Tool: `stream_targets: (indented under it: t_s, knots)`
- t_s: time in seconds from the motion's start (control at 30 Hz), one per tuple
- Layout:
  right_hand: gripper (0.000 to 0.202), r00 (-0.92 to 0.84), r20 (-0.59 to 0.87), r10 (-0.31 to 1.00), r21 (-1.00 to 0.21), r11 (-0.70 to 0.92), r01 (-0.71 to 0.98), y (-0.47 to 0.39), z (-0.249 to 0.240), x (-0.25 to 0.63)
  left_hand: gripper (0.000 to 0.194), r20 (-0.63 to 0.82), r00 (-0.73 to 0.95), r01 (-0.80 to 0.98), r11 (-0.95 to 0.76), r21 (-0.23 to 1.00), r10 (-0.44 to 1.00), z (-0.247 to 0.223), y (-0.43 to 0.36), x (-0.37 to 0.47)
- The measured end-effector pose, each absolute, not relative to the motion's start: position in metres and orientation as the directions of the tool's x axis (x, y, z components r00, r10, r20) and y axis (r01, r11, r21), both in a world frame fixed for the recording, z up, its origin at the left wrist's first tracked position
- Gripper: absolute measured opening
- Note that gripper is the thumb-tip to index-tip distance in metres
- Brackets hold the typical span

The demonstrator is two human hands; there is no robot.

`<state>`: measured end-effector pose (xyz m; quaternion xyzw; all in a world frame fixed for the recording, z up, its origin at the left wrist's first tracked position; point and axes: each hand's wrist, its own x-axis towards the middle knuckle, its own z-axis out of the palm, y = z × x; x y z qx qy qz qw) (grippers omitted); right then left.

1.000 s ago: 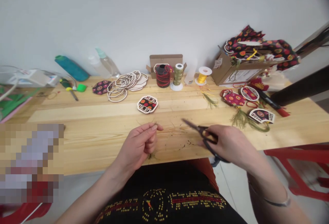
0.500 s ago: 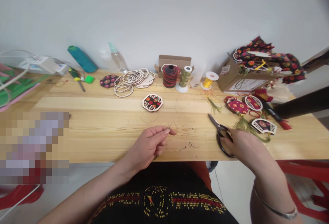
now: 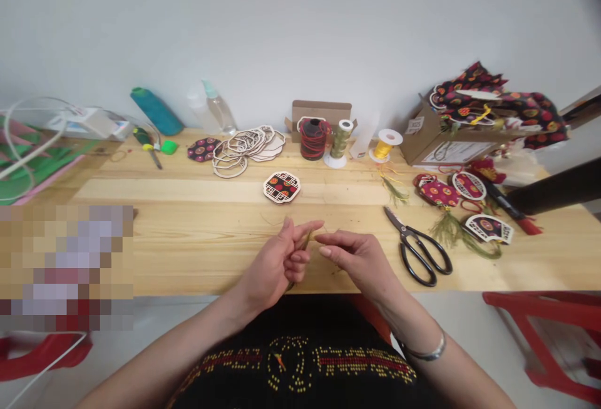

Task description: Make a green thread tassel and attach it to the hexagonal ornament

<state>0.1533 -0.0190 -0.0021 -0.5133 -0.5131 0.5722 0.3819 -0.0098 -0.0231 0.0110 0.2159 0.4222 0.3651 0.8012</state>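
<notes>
My left hand [image 3: 277, 265] is curled round a bundle of olive-green thread [image 3: 308, 240], its index finger stretched out and thumb raised. Part of the bundle hangs below the palm. Close beside it, my right hand [image 3: 359, 258] has its thumb and fingertips drawn together near the thread ends; whatever they pinch is too small to make out. Black-handled scissors [image 3: 417, 246] lie on the table to the right of that hand. Beyond my hands lies an octagonal patterned ornament [image 3: 282, 188] with a pale cut-out frame.
Behind are pale cut-out frames [image 3: 248, 146], a red-and-black thread spool [image 3: 313, 139], an olive spool [image 3: 341, 139] and a yellow spool [image 3: 387, 144]. At right, a cardboard box [image 3: 451, 146] holds patterned fabric, near finished ornaments [image 3: 439, 191] and a tassel [image 3: 448, 228]. Red stools stand below.
My right hand has let go of the scissors, leaving them on the table, and moved left to my left hand. The left thumb has lifted away from the index finger.
</notes>
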Motion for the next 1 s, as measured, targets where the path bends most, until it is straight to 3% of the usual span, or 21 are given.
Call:
stream_targets:
  t_s: [0.27, 0.4, 0.7, 1.0]
  knots:
    - [0.012, -0.225, -0.206, 0.952, -0.977, -0.213, -0.008, -0.022, -0.005, 0.14, 0.062, -0.463, 0.382, -0.382, 0.592, 0.709, 0.8, 0.006, -0.025, -0.007]
    - [0.018, -0.202, -0.212, 0.956, -0.971, -0.23, -0.069, -0.023, -0.006, 0.137, 0.062, -0.449, 0.399, -0.366, 0.588, 0.722, 0.8, 0.004, -0.026, -0.006]
    - [0.016, -0.147, -0.231, 0.962, -0.971, -0.238, -0.032, -0.019, -0.005, 0.139, 0.066, -0.46, 0.422, -0.363, 0.611, 0.704, 0.781, 0.006, -0.028, -0.006]
    - [0.019, -0.104, -0.14, 0.985, -0.988, -0.133, 0.073, -0.014, -0.007, 0.147, 0.03, -0.508, 0.441, -0.353, 0.664, 0.66, 0.74, 0.004, -0.027, -0.007]
